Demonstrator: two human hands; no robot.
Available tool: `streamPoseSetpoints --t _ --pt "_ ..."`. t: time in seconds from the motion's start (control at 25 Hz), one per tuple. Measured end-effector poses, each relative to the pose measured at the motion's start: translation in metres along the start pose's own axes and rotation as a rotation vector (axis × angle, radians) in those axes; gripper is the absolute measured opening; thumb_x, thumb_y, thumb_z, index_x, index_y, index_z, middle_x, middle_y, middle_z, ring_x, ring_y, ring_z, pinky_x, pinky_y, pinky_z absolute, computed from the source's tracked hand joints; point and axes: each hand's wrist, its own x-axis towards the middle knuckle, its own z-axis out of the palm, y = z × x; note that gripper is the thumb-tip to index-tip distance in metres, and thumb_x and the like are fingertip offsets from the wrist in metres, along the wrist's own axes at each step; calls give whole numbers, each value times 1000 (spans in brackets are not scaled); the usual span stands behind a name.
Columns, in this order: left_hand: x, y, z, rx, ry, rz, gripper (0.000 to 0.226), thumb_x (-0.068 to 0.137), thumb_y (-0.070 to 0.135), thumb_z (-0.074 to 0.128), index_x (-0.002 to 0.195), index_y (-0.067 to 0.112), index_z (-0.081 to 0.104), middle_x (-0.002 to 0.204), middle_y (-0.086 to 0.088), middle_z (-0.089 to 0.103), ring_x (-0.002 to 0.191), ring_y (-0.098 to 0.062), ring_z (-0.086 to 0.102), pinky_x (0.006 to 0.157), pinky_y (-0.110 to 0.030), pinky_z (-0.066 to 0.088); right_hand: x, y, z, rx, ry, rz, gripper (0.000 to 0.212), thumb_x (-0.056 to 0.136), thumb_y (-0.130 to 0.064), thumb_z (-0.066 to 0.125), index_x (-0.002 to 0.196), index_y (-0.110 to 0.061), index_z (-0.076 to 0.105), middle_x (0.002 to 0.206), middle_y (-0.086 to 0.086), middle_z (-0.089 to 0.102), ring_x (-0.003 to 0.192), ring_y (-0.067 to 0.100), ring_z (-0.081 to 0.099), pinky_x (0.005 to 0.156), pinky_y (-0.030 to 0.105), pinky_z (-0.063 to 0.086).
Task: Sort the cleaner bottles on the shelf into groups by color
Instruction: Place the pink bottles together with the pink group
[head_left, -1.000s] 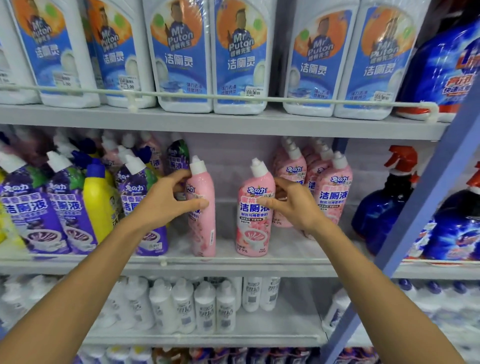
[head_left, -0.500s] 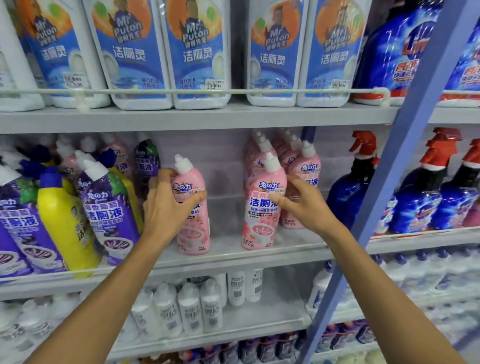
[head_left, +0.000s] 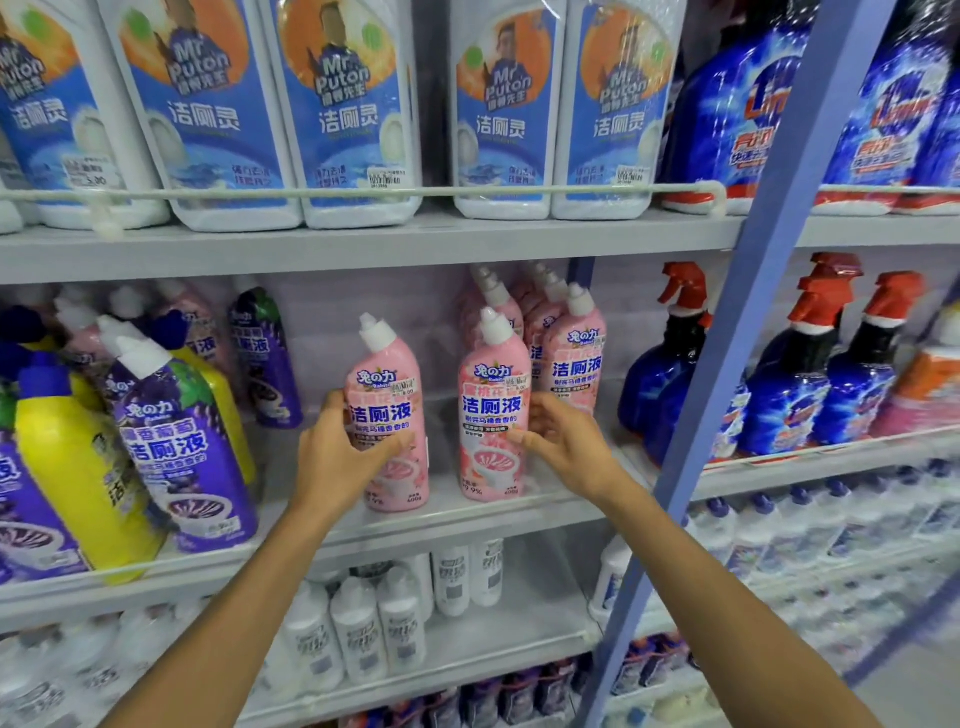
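Observation:
Two pink cleaner bottles stand upright at the front of the middle shelf. My left hand grips the left pink bottle round its lower body. My right hand holds the right pink bottle from its right side, fingers curled on the label. Behind it stands a cluster of several pink bottles. To the left stand purple bottles, yellow bottles with blue caps, and a lone purple bottle further back.
A blue shelf upright slants down just right of my right arm. Blue spray bottles with red triggers stand beyond it. White Mr Puton jugs fill the top shelf; small white bottles sit below.
The view has swung left to right across the shelf. My right hand slid its pink bottle rightward, up against the pink cluster. My left hand keeps its hold on the other pink bottle.

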Motion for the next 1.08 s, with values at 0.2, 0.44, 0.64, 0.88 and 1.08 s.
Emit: streamPoseSetpoints --t 0.2,0.44,0.64,0.88,1.08 --pt "-5 12 52 -94 -57 43 61 68 43 91 113 26 54 105 10 73 91 -12 71 80 -38 61 -22 15 -50 -68 13 9 43 93 -30 71 133 -20 57 123 -10 70 112 9 68 96 37 57" --pt "-1 33 117 -145 -62 84 56 70 35 90 113 29 53 107 6 74 90 -16 71 78 -40 61 -48 25 -48 -103 263 43 47 102 -32 58 147 -25 47 132 -10 64 120 5 61 99 36 55" --pt "4 33 140 -142 -25 84 63 69 38 89 119 30 51 108 2 73 94 -23 72 80 -43 60 -43 28 -4 -292 519 238 86 82 -52 76 150 -27 32 138 -5 50 127 12 51 100 37 51" --pt "13 28 143 -114 -18 92 73 62 30 95 121 26 52 110 1 73 94 -22 71 81 -40 60 -30 38 -17 -295 456 245 74 76 -41 85 134 -37 41 121 -13 60 107 7 62 88 38 58" --pt "19 21 147 -69 41 56 57 67 25 93 114 15 63 105 -4 75 89 -23 73 79 -42 61 -25 40 -35 -279 373 218 64 80 -31 84 129 -31 42 120 -10 66 106 9 65 93 36 57"
